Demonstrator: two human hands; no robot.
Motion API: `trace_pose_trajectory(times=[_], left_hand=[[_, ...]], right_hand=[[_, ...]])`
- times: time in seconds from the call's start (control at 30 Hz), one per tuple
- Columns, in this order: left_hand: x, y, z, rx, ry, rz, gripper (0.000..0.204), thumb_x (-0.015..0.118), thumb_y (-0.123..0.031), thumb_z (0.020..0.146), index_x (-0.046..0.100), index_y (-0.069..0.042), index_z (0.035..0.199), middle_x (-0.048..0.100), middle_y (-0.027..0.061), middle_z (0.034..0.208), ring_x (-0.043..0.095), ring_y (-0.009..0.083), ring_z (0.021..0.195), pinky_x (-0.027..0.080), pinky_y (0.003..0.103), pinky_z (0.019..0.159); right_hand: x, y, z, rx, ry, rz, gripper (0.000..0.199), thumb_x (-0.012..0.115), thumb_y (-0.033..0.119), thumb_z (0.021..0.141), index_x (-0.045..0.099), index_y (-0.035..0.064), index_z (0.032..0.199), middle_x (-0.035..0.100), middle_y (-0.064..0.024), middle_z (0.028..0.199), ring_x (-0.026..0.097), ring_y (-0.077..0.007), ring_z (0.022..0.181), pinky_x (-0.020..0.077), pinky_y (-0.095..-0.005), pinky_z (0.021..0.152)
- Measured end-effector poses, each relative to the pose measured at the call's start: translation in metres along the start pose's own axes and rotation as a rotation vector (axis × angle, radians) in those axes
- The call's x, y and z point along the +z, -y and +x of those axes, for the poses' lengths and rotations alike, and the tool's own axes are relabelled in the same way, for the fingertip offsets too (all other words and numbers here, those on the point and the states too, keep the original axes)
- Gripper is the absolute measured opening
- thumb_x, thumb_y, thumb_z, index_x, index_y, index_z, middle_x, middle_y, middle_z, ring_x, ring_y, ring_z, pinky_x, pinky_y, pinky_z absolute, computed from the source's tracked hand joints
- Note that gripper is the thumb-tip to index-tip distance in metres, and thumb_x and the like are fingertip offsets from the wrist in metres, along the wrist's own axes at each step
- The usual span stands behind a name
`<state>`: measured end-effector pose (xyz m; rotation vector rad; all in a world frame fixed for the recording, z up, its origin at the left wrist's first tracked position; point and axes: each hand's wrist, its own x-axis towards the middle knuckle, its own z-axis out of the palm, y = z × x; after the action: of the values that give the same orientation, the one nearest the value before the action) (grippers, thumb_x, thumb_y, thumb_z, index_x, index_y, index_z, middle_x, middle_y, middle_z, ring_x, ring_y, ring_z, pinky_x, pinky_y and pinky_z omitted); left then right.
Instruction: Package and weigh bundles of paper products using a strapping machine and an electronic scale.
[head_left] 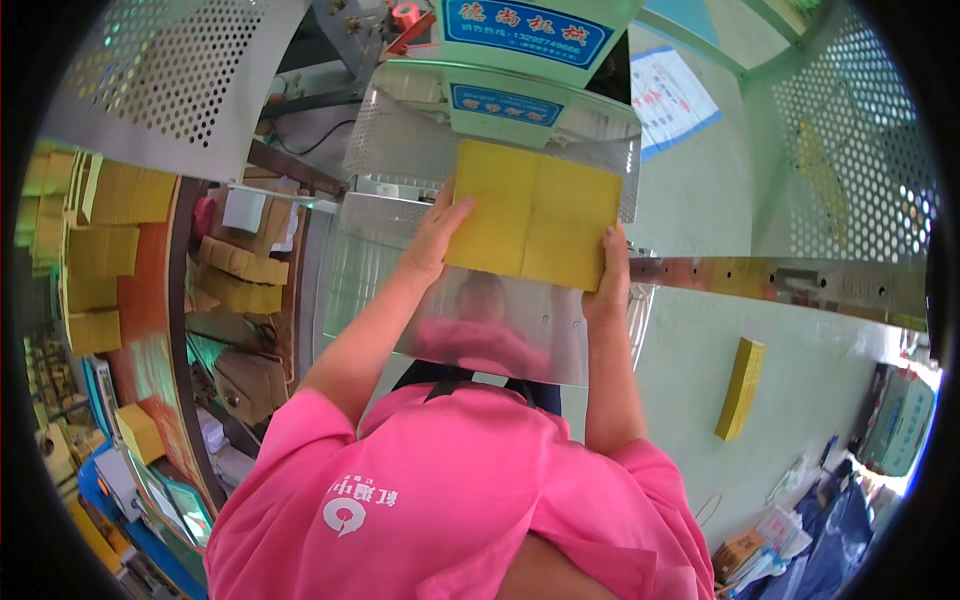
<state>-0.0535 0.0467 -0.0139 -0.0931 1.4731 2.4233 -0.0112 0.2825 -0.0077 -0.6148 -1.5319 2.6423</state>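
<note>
While a flat stack of yellow paper sheets (535, 212) lies on the shiny steel bed (500, 340) of a pale green cutting machine (520, 60), it is gripped at both of its near corners. The left hand (432, 238) is laid against the stack's left edge, fingers spread along the side and the thumb resting on top, so the hand is partly closed on the paper. The right hand (610, 280) is clamped on the near right corner, fingers curled down over the edge; how far the fingers reach underneath cannot be told. The stack is seen just in front of the machine's perforated metal guard (400, 130), square to the bed and lying flat.

A second, narrower bundle of yellow paper (740, 388) is seen lying on the pale green table surface (690, 340) to the right, well apart from the hands. A long polished metal bar with holes (790, 280) runs out to the right from beside the right hand. On the left, many piles of yellow paper bundles (100, 250) are stacked on shelves, and further bundles (240, 275) are set near a brown frame. A pink shirt (450, 480) is worn by the person, whose forearms reach up from it to the stack. Perforated green panels (850, 130) are seen at the upper right.
</note>
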Motion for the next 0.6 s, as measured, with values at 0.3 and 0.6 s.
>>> trace_pose_trajectory(times=[0.3, 0.6], left_hand=[[0.008, -0.003, 0.003, -0.027, -0.081, -0.010, 0.059, 0.058, -0.025, 0.093, 0.036, -0.004, 0.144, 0.051, 0.0081, 0.134, 0.048, 0.0170, 0.122, 0.038, 0.032, 0.103], [0.023, 0.003, 0.010, -0.034, -0.089, 0.082, 0.055, 0.061, -0.028, 0.091, 0.045, -0.004, 0.138, 0.055, 0.0071, 0.127, 0.050, 0.0155, 0.117, 0.041, 0.031, 0.098]], right_hand=[[-0.005, 0.007, 0.018, 0.036, 0.124, -0.035, 0.058, 0.048, 0.029, 0.095, 0.032, 0.0073, 0.147, 0.045, -0.0075, 0.141, 0.041, -0.0205, 0.131, 0.0336, -0.0348, 0.107], [-0.018, 0.015, 0.009, 0.047, 0.127, 0.000, 0.062, 0.053, 0.030, 0.093, 0.031, 0.0071, 0.147, 0.043, -0.0078, 0.142, 0.040, -0.0208, 0.131, 0.0332, -0.0347, 0.107]])
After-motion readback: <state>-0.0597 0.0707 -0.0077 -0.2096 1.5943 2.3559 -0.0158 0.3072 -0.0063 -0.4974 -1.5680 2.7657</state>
